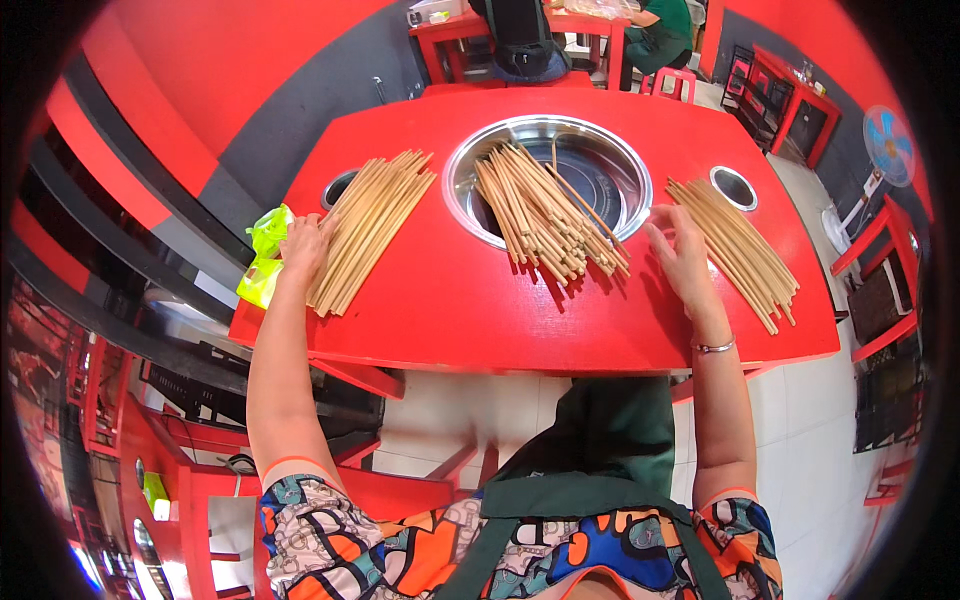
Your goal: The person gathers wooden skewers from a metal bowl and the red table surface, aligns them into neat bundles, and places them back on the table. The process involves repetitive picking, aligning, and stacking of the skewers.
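Note:
On the red table, my left hand (306, 246) rests against the outer edge of the left pile of wooden chopsticks (375, 232), its fingertips on the sticks. My right hand (681, 251) hovers between the middle and right piles, fingers apart and holding nothing. A thick, uneven middle pile of chopsticks (544, 214) leans over the near rim of a round steel basin (637, 161) set into the table. A single loose stick in the basin stands apart from that pile. To the right of my right hand lies a flatter right pile of chopsticks (739, 255).
Yellow-green plastic packets (262, 259) lie at the table's left edge. Small round metal-rimmed openings flank the basin, including the right opening (733, 187). Two people sit at a far red table (615, 30). A standing fan (889, 146) is at right.

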Motion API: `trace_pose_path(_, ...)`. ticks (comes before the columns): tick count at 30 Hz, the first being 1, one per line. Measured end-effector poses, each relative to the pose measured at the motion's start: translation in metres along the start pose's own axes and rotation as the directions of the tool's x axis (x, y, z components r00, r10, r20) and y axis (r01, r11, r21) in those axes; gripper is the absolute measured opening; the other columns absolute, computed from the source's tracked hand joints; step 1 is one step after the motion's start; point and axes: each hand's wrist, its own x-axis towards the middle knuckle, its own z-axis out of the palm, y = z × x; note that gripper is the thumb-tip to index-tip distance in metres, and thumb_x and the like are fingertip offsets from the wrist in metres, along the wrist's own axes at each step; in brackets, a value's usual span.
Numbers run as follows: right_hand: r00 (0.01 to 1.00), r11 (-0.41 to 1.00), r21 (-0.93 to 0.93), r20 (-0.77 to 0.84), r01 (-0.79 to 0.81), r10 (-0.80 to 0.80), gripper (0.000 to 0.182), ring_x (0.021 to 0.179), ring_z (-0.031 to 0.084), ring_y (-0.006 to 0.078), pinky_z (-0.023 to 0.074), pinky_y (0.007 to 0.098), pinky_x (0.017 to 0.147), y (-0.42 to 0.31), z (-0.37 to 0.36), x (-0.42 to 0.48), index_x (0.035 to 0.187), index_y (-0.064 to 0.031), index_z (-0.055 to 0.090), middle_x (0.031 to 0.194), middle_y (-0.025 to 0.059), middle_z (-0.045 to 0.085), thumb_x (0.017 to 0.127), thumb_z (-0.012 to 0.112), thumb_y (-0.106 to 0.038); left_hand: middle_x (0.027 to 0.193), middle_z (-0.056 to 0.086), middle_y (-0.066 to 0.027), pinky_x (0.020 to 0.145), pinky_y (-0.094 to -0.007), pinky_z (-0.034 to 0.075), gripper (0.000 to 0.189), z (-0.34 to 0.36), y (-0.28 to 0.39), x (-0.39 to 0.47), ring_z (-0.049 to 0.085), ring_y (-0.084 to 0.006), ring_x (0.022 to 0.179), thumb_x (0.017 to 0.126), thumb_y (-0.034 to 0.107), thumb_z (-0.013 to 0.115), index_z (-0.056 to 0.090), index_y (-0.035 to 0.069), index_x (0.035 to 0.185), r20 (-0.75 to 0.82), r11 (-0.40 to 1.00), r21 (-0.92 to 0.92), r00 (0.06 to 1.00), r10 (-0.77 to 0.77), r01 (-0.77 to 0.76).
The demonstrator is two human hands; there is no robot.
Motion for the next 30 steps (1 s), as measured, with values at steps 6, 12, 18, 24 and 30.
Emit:
trace_pose_path(6, 0.998, 0.998, -0.039, -0.014, 0.057, -0.058, 0.024, 0.085, 0.065, 0.0275, 0.0508, 0.0371, 0.075, 0.014, 0.009, 0.002, 0.108, 0.0005, 0.060, 0.094, 0.0149, 0.063, 0.090, 0.064, -0.014, 0.135, 0.054, -0.0181, 0.103, -0.0574, 0.038, 0.076, 0.008, -0.020, 0.029, 0.047, -0.0370, 0.130, 0.092, 0.067, 0.038, 0.053, 0.006, 0.135, 0.152, 0.965, -0.213, 0.980, -0.126, 0.157)
trace_pose_path(12, 0.991, 0.997, 0.013, 0.108, -0.077, 0.075, 0.029, 0.092, 0.067, 0.0316, 0.0523, 0.0390, 0.080, 0.007, 0.020, 0.018, 0.105, 0.0025, 0.065, 0.100, 0.0200, 0.068, 0.089, 0.066, -0.021, 0.134, 0.055, -0.0226, 0.103, -0.0519, 0.040, 0.074, -0.035, 0.048, 0.020, 0.051, -0.0351, 0.126, 0.091, 0.064, 0.046, 0.052, 0.006, 0.136, -0.031, 0.981, -0.173, 0.995, -0.096, 0.089)
trace_pose_path(18, 0.891, 0.952, -0.258, 0.375, -0.166, 0.257, 0.071, 0.105, 0.064, 0.0407, 0.0504, 0.0437, 0.090, 0.015, 0.092, 0.101, 0.109, 0.0103, 0.064, 0.107, 0.0324, 0.065, 0.087, 0.060, -0.057, 0.109, 0.066, -0.0222, 0.089, -0.0446, 0.049, 0.041, -0.037, 0.205, 0.018, 0.062, -0.0370, 0.105, 0.093, 0.038, 0.060, 0.067, 0.001, 0.109, -0.489, 0.683, -0.649, 0.872, -0.039, -0.334)
trace_pose_path(24, 0.502, 0.808, -0.172, 0.705, -0.564, 0.501, 0.086, 0.075, 0.066, 0.0230, 0.0490, 0.0367, 0.068, 0.002, 0.108, 0.116, 0.099, 0.0060, 0.072, 0.088, 0.0143, 0.069, 0.078, 0.058, -0.076, 0.101, 0.066, -0.0184, 0.086, -0.0461, 0.049, 0.019, 0.002, 0.281, -0.022, 0.062, -0.0362, 0.100, 0.094, 0.017, 0.054, 0.064, 0.001, 0.100, -0.456, 0.581, -0.701, 0.886, 0.081, -0.414)
trace_pose_path(30, 0.377, 0.644, -0.063, 0.765, -0.763, 0.521, 0.048, 0.072, 0.067, 0.0188, 0.0498, 0.0326, 0.062, -0.024, 0.113, 0.123, 0.092, 0.0010, 0.072, 0.089, 0.0113, 0.071, 0.078, 0.079, -0.044, 0.104, 0.066, -0.0174, 0.087, -0.0450, 0.049, 0.019, 0.010, 0.288, -0.023, 0.062, -0.0354, 0.102, 0.094, 0.014, 0.053, 0.062, 0.003, 0.107, -0.424, 0.567, -0.662, 0.869, 0.255, -0.490)
